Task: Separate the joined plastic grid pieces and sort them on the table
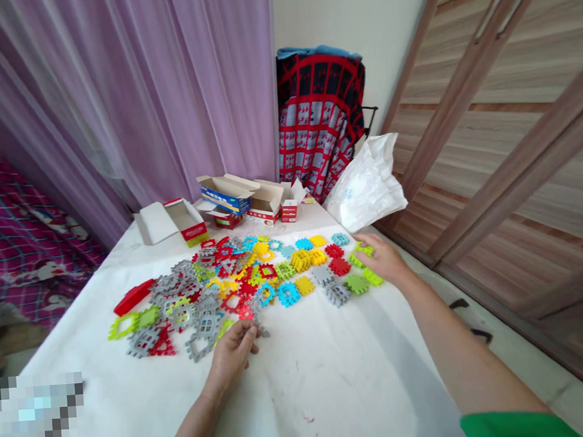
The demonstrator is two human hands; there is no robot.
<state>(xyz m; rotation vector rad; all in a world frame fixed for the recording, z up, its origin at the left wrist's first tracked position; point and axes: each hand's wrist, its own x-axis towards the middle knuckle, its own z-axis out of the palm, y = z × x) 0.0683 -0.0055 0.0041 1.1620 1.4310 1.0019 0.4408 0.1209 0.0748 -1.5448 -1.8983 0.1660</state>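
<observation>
My left hand rests at the near edge of a heap of toothed plastic building tiles in red, grey, yellow, blue and green. Its fingers are curled together, and whatever they may hold is hidden. A coral-red tile lies just beyond its knuckles. To the right, my right hand has its thumb and fingers around a lime-green tile. Another lime-green tile and a round green tile lie just in front of it. Red tiles and grey tiles sit to its left.
Opened cardboard boxes stand along the back of the white-covered table. A white plastic bag is at the back right corner. A long red piece lies left of the heap. Wooden wardrobe doors rise beyond the right edge.
</observation>
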